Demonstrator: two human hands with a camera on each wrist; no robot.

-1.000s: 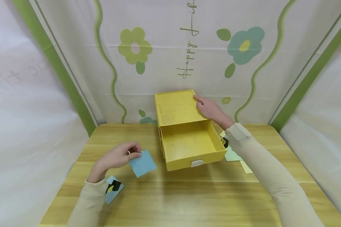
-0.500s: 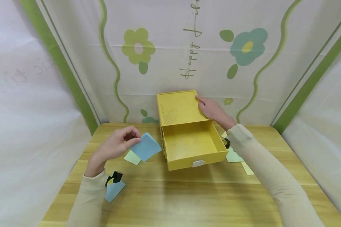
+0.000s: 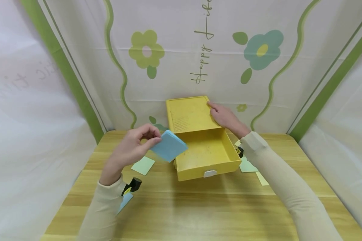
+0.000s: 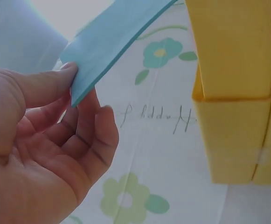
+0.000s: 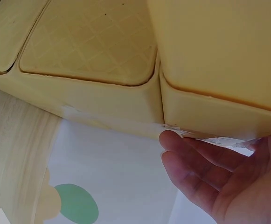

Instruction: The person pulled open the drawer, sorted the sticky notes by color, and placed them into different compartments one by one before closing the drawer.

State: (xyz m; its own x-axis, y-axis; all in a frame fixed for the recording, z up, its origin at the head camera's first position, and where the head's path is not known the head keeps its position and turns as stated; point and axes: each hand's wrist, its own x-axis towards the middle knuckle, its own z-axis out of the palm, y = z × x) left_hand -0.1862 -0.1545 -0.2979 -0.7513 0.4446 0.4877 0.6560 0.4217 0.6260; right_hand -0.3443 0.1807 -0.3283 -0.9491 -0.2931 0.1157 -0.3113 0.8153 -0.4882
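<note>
In the head view, a yellow drawer box (image 3: 193, 113) stands at the back of the wooden table with its upper drawer (image 3: 190, 174) pulled out. The drawer's visible floor is bare. My left hand (image 3: 134, 147) pinches a blue sticky-note pad (image 3: 170, 147) by one corner between thumb and fingers. That pad is raised and overlaps the drawer's left front area. In the left wrist view the thumb lies on the pad's (image 4: 102, 44) face. My right hand (image 3: 224, 117) rests along the box's top right edge, its fingertips (image 5: 172, 140) touching the side in the right wrist view.
A light green note pad (image 3: 143, 165) lies left of the box, with another blue one (image 3: 125, 201) partly hidden behind my left wrist. Right of the box are a green pad (image 3: 247, 165) and a yellow one (image 3: 262, 179). A printed curtain (image 3: 169, 77) hangs behind.
My left hand has lifted the blue pad off the table and carried it right and up, over to the drawer, uncovering the green pad. My right hand stays at the box's edge.
</note>
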